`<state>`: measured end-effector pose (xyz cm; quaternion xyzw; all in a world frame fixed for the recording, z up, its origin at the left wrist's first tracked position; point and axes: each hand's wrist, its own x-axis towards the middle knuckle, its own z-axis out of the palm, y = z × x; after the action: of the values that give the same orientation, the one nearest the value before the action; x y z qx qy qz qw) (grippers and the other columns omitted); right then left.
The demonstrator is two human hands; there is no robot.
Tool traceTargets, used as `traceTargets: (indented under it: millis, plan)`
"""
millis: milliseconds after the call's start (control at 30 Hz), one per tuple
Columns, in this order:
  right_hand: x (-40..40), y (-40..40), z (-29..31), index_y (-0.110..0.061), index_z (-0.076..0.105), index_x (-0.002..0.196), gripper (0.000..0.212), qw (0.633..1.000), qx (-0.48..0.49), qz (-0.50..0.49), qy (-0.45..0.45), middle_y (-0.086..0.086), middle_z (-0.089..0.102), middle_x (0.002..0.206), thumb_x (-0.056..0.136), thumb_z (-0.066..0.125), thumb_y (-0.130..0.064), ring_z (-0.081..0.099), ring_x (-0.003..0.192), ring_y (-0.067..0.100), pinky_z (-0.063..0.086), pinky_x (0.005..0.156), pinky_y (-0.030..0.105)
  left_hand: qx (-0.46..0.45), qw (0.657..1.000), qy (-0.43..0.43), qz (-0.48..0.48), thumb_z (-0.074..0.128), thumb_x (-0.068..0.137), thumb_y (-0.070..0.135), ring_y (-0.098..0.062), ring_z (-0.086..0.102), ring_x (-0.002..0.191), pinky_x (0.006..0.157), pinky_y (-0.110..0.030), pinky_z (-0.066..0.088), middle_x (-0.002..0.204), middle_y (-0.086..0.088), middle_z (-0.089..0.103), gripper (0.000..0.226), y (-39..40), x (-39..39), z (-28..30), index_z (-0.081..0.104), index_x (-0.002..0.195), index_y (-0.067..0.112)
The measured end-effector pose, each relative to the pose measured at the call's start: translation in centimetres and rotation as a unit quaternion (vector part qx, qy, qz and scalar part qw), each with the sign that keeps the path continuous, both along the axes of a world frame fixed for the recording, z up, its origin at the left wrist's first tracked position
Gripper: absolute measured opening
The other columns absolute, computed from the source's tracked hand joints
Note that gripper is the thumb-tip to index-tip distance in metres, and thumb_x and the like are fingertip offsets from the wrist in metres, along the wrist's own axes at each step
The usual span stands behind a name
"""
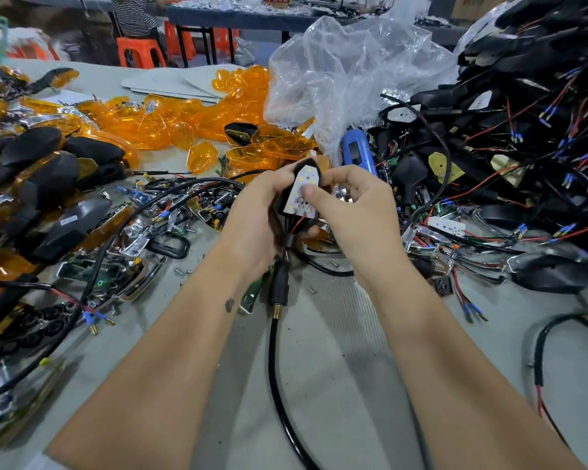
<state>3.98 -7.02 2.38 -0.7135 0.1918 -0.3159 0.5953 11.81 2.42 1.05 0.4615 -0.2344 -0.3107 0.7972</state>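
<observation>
Left hand (pixel 258 205) grips a small black lamp housing (pixel 308 163) from its left side, fingers curled round the back. Right hand (pixel 350 205) holds the same housing from the right, fingers curled, its thumb pressing on the white LED board (pixel 299 195) seated in the open face. The housing is held just above the middle of the grey counter (pixel 336 351), tilted towards the camera. A black cable (pixel 275 368) with a brass fitting hangs down from it between the forearms. Orange lenses (pixel 157 120) lie heaped at the back left. A crumpled clear plastic bag (pixel 347 72) sits behind the hands, a blue tool (pixel 357 150) just beside it. A tall pile of wired black housings (pixel 523 113) fills the right.
</observation>
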Motion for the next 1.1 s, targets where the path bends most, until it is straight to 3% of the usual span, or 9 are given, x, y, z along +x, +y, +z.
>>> traceTargets:
  millis: [67,133,300,433,567,667,800,1000,1100]
  plan:
    - [0.1,-0.2,0.0,-0.015,0.067,0.088,0.011,1.000,0.003,0.000,0.015,-0.002,0.065,0.085,0.084,0.077,-0.014,0.060,0.052,0.003,0.059,0.055,0.038,-0.019,0.999,0.035,0.000,0.037,0.081,0.004,-0.021,0.071,0.077,0.060,-0.033,0.059,0.103,-0.010,0.072,0.046,-0.1,0.1,0.0,0.063,0.119,0.010]
    - [0.3,-0.3,-0.1,-0.016,0.070,0.090,0.010,1.000,-0.008,0.003,0.028,-0.003,0.067,0.083,0.083,0.078,-0.016,0.060,0.052,0.005,0.060,0.069,0.047,-0.001,0.999,0.044,0.022,0.035,0.079,-0.005,-0.025,0.072,0.076,0.062,-0.037,0.059,0.106,-0.017,0.067,0.048,-0.1,0.2,0.0,0.057,0.120,0.004]
    - [0.5,-0.5,-0.2,-0.023,0.075,0.099,0.017,1.000,-0.018,-0.008,0.014,-0.011,0.071,0.089,0.083,0.077,-0.019,0.067,0.089,0.011,0.056,0.090,0.038,0.031,0.998,-0.035,0.036,0.041,0.091,-0.011,-0.020,0.069,0.086,0.072,-0.033,0.060,0.100,-0.009,0.071,0.035,0.0,0.5,0.4,0.063,0.110,0.008]
    - [0.4,-1.3,-0.1,-0.024,0.074,0.083,0.013,0.998,0.041,-0.029,-0.048,-0.010,0.069,0.074,0.080,0.077,-0.012,0.063,0.073,0.009,0.053,0.073,0.028,0.035,0.997,-0.066,0.000,0.046,0.097,-0.003,-0.018,0.067,0.093,0.078,-0.034,0.060,0.116,-0.010,0.068,0.032,0.4,0.6,0.5,0.064,0.119,0.012]
    - [0.5,-1.7,0.0,-0.023,0.070,0.076,0.016,0.992,0.078,-0.059,-0.085,-0.003,0.064,0.072,0.081,0.077,-0.010,0.055,0.068,0.011,0.047,0.066,0.025,0.094,0.991,-0.092,-0.018,0.041,0.094,-0.011,-0.022,0.071,0.079,0.075,-0.043,0.062,0.095,-0.007,0.070,0.039,0.4,0.3,0.4,0.061,0.121,0.010]
    - [0.6,-1.8,0.1,-0.023,0.067,0.075,0.018,0.985,0.103,-0.084,-0.108,-0.005,0.057,0.068,0.083,0.076,-0.010,0.048,0.059,0.006,0.040,0.058,0.017,0.116,0.988,-0.101,-0.034,0.038,0.091,-0.016,-0.025,0.073,0.080,0.068,-0.035,0.061,0.081,-0.001,0.071,0.043,0.5,0.1,0.4,0.062,0.116,0.009]
    - [0.8,-1.9,0.3,-0.019,0.064,0.078,0.017,0.977,0.137,-0.106,-0.126,-0.002,0.052,0.068,0.086,0.074,-0.008,0.040,0.055,0.008,0.034,0.050,0.018,0.144,0.984,-0.096,-0.035,0.052,0.094,-0.010,-0.017,0.071,0.067,0.063,-0.025,0.059,0.076,-0.001,0.072,0.029,0.9,0.2,0.3,0.065,0.106,0.013]
    - [0.3,-2.8,0.9,-0.016,0.067,0.095,0.011,0.984,0.136,-0.052,-0.100,-0.015,0.061,0.060,0.088,0.070,-0.008,0.052,0.050,-0.002,0.038,0.047,0.012,0.109,0.982,-0.104,0.111,0.066,0.086,-0.007,-0.012,0.068,0.066,0.068,-0.018,0.056,0.077,-0.003,0.075,0.022,1.4,1.3,-0.1,0.072,0.100,0.010]
    - [0.1,-3.0,0.8,-0.016,0.068,0.089,0.012,0.991,0.101,-0.039,-0.081,-0.016,0.057,0.055,0.091,0.063,-0.005,0.045,0.045,-0.002,0.034,0.046,0.012,0.093,0.982,-0.107,0.124,0.064,0.088,-0.005,-0.011,0.067,0.066,0.067,-0.016,0.055,0.077,-0.004,0.075,0.022,1.4,1.8,-0.2,0.072,0.098,0.013]
